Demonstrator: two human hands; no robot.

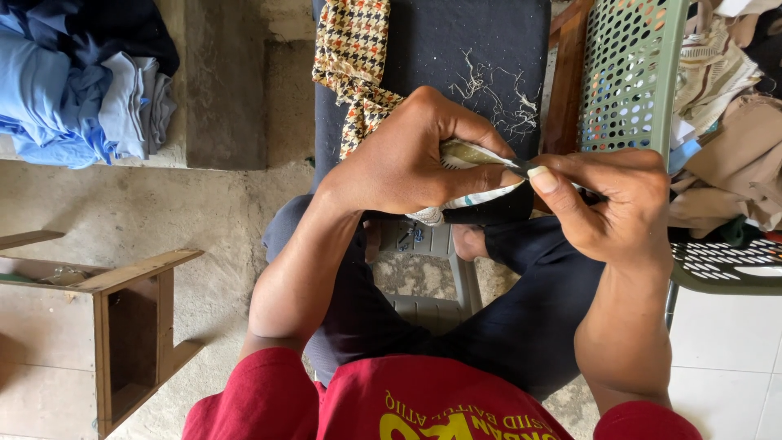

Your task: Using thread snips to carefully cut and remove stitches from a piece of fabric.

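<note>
Right now the left hand point(407, 159) has its grip closed around a folded cloth point(472, 175), while the right hand point(615, 204) pinches a thin dark tool point(525, 167) against it.

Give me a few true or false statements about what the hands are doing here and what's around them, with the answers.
1. The left hand grips a bunched piece of pale cloth. True.
2. The right hand is empty and flat. False: it pinches a thin dark tool against the cloth.
3. A houndstooth fabric strip lies on the dark surface. True.
4. The green perforated basket is at the left. False: it is at the right.
5. Folded blue clothes lie upper left. True.
</note>
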